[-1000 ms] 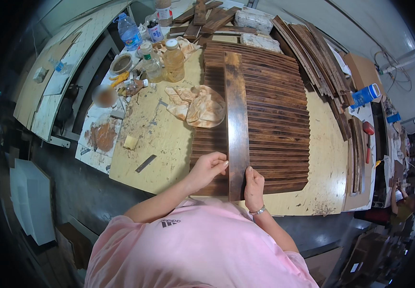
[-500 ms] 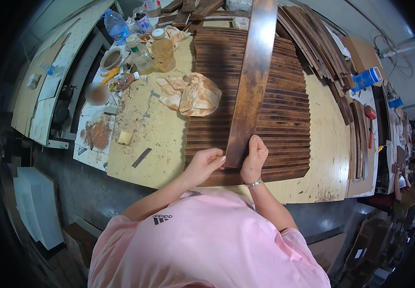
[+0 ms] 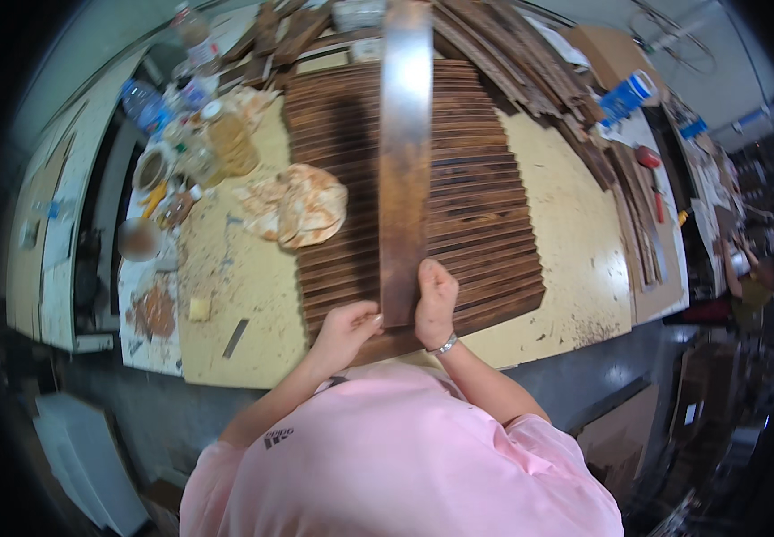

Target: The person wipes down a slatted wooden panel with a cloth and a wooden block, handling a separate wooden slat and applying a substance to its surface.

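Note:
A long, dark brown wooden board (image 3: 404, 170) with a glossy face stretches away from me, raised above a row of wooden strips (image 3: 485, 215). Its near end is between my hands. My left hand (image 3: 347, 331) pinches the lower left corner with its fingertips. On the right edge, my right hand (image 3: 436, 304), with a metal watch at the wrist, grips the board with thumb and fingers. The strips lie side by side on the yellowish table, partly hidden by the board. A crumpled, stained cloth (image 3: 302, 206) rests on their left edge.
Bottles, including one of amber liquid (image 3: 230, 143), crowd the table's left side near a round pot (image 3: 149, 168). A sponge (image 3: 200, 310) and a dark strip (image 3: 235, 338) lie nearer. More planks (image 3: 503, 63) are stacked at the far right, near a blue container (image 3: 626, 98). Another person (image 3: 749, 282) is at far right.
My view has turned, so the table's things sit differently in the picture. The board, slanting to the upper right before, now points nearly straight ahead. Both hands keep their hold on it.

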